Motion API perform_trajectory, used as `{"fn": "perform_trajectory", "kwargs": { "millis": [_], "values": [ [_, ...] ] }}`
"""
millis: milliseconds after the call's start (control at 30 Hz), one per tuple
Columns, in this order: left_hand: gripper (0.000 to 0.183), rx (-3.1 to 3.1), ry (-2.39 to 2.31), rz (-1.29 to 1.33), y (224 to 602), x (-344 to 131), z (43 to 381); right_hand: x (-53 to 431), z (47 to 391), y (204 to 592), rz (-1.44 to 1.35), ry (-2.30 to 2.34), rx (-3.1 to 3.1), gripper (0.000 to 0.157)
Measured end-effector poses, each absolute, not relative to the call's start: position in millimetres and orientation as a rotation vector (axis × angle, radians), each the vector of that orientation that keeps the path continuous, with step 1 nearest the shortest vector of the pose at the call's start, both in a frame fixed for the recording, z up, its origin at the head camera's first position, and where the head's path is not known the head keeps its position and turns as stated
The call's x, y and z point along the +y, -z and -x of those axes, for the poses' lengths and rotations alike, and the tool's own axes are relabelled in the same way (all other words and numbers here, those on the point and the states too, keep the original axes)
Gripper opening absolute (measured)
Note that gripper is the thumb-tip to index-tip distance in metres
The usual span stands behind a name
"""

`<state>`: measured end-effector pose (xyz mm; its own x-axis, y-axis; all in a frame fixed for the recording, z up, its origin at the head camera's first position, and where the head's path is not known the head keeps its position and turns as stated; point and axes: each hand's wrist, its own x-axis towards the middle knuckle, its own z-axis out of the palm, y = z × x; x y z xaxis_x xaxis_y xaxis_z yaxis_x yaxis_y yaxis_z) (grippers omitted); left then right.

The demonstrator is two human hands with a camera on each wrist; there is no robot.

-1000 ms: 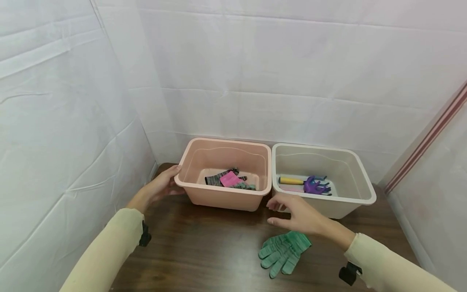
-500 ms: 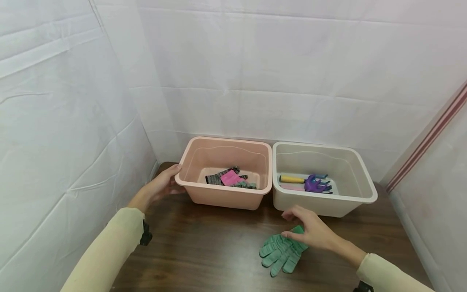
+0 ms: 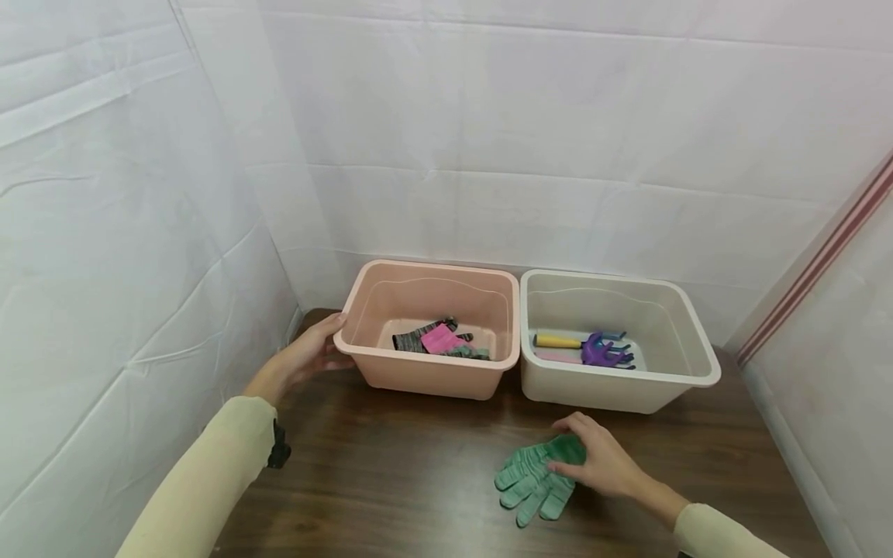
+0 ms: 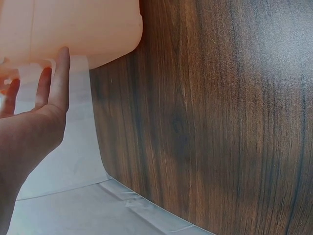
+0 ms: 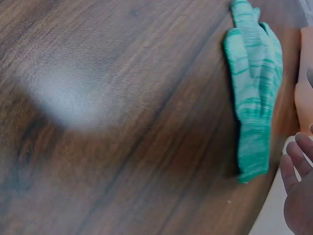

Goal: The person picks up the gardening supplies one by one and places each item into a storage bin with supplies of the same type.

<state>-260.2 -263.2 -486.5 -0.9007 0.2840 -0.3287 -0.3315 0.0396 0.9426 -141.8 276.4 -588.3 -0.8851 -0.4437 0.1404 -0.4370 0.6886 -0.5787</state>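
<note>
A green striped knit glove (image 3: pixel 529 480) lies on the brown wooden table, its fingers pointing toward the front. Over its cuff hovers my right hand (image 3: pixel 605 459), thumb and fingers spread with a gap between them. In the right wrist view that hand (image 5: pixel 299 181) shows at the right edge, apart from the glove (image 5: pixel 257 93). My left hand (image 3: pixel 307 355) holds the left rim of the pink bin (image 3: pixel 425 376), thumb at the rim. Its fingers (image 4: pixel 61 81) lie along the bin's outer wall. Inside that bin rests a dark grey knit glove (image 3: pixel 412 342) with a pink label (image 3: pixel 441 339).
A white bin (image 3: pixel 600 391) stands right beside the pink one. It holds a yellow handle (image 3: pixel 558 341), a purple pronged piece (image 3: pixel 598 350) and a pink handle (image 3: pixel 558 357). White fabric walls (image 3: pixel 530 155) enclose the table (image 3: pixel 391 465) at the back and sides.
My right hand has moved from in front of the white bin, right and toward me, to over the green glove's cuff. The left hand stays at the pink bin.
</note>
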Motion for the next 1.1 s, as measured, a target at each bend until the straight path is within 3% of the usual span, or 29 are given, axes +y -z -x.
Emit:
{"fn": "perform_trajectory", "kwargs": {
  "millis": [200,1100],
  "values": [
    [0.073,1.898,-1.915,0.053,485.8,-262.8,259.7,272.4,139.5,600.1,0.718,0.984,2.871,0.065],
    [0.072,1.916,-1.902,0.026,485.7,-262.8,256.4,257.3,129.4,624.5,0.598,0.898,2.918,0.059]
  ]
}}
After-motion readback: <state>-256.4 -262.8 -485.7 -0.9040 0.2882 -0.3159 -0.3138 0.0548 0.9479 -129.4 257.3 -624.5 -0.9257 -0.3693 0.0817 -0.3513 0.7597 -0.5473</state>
